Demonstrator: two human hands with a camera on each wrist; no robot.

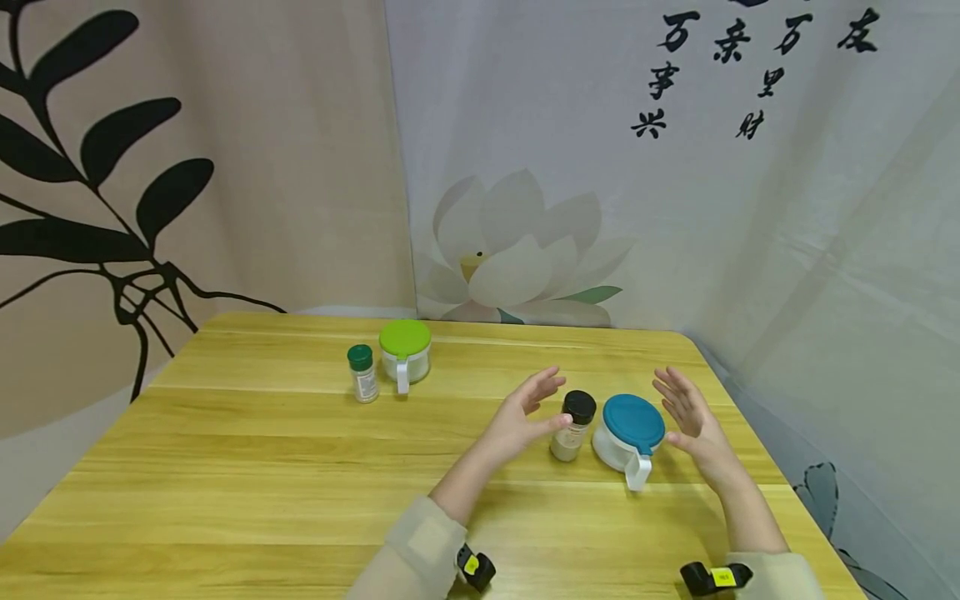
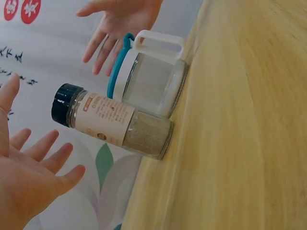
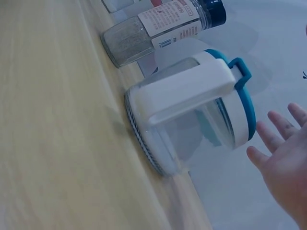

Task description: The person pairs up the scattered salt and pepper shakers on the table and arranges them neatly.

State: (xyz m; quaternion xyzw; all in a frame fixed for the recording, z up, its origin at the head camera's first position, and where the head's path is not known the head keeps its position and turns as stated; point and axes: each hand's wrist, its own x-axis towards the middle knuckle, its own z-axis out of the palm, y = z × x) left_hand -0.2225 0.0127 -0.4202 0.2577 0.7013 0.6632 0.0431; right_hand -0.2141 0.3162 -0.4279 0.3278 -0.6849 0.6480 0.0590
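A glass spice jar (image 1: 567, 440) with a black cap and a paper label stands upright on the table. Just right of it is a glass seasoning pot (image 1: 617, 451) with a blue lid and white handle. My left hand (image 1: 525, 410) hovers left of the spice jar, fingers spread and apart from it in the left wrist view. On the other side, my right hand (image 1: 693, 425) is held beside the blue-lidded pot, its fingers extended; the right wrist view shows a gap to the lid. Pale brown powder (image 2: 146, 134) fills the spice jar's lower part.
Farther back and left on the wooden table (image 1: 262, 467) stand a small green-capped jar (image 1: 363, 379) and a glass pot with a lime-green lid (image 1: 405, 339). A printed curtain (image 1: 525, 125) hangs behind the table's back edge.
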